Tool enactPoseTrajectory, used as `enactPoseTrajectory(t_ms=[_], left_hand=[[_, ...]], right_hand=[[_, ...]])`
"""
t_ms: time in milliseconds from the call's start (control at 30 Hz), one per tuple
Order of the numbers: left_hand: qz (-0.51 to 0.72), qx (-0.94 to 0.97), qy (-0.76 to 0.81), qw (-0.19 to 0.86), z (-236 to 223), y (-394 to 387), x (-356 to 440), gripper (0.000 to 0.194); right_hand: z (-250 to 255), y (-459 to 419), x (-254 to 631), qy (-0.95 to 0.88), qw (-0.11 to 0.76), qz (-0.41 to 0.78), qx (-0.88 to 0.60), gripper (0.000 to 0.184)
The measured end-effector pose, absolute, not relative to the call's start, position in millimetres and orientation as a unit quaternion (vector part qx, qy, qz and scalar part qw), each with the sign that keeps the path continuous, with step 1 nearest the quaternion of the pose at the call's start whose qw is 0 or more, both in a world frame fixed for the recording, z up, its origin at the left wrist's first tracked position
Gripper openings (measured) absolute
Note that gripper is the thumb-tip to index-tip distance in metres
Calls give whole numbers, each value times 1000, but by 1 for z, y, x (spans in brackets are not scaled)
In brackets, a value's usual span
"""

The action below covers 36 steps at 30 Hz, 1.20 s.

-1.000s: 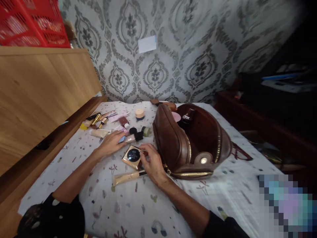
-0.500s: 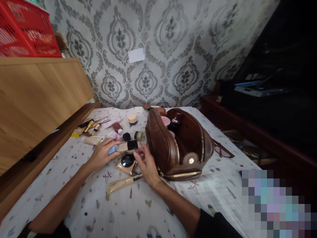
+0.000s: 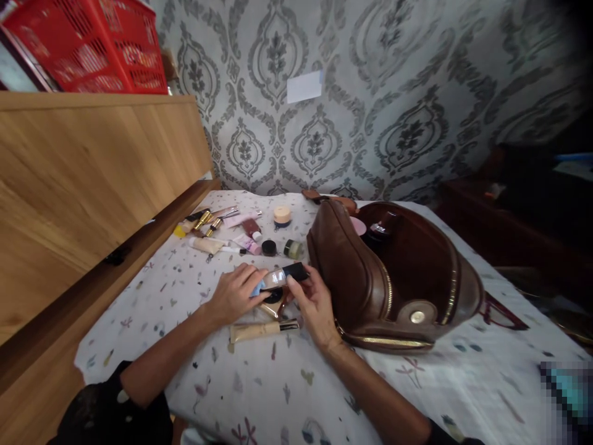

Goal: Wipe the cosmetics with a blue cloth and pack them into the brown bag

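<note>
Between my hands is a foundation bottle (image 3: 274, 279) with a black cap (image 3: 296, 271), held tilted above the cloth. My right hand (image 3: 319, 304) grips it by the cap end. A small piece of light blue cloth or wipe (image 3: 257, 288) is pinched in my left hand (image 3: 236, 292) and touches the bottle's base end. Beneath them lies a gold compact (image 3: 273, 307), partly hidden by the bottle and my hands. Closer to me is a beige tube (image 3: 257, 331) with a shiny cap. The open brown leather makeup bag (image 3: 345, 266) stands right of my right hand, with dark and pink items inside.
Lipsticks (image 3: 202, 220), tubes (image 3: 207, 245) and small jars (image 3: 281, 216) lie toward the far left of the patterned cloth (image 3: 157, 296). A wooden cabinet (image 3: 102, 161) borders the left, with a red basket (image 3: 115, 49) on it. Glasses (image 3: 503, 314) lie right of the bag.
My right hand has closed on the capped end of the foundation bottle, and the bottle is now lifted and tilted. The view has shifted, so everything sits farther right or nearer.
</note>
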<state>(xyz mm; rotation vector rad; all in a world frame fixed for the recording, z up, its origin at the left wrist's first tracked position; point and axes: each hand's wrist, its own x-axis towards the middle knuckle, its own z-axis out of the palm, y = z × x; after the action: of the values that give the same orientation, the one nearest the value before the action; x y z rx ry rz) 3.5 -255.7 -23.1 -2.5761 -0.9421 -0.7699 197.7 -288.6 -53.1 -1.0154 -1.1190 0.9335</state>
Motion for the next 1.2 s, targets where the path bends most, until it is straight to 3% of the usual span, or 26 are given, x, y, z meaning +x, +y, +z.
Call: enactPoseTrajectory(t_ms=[167, 433, 967, 1200], left_hand=[[-273, -898, -311, 149, -26, -260, 4, 39], [-284, -894, -329, 111, -31, -259, 3, 37], [-291, -881, -353, 117, -26, -250, -8, 37], [-269, -871, -397, 108, -28, -233, -5, 32]], right_hand=[[-51, -292, 198, -503, 616, 392, -463, 57], [-51, -292, 198, -519, 602, 405, -452, 63], [-55, -289, 195, -482, 624, 442, -427, 61], [-71, -285, 197, -539, 629, 340, -445, 61]])
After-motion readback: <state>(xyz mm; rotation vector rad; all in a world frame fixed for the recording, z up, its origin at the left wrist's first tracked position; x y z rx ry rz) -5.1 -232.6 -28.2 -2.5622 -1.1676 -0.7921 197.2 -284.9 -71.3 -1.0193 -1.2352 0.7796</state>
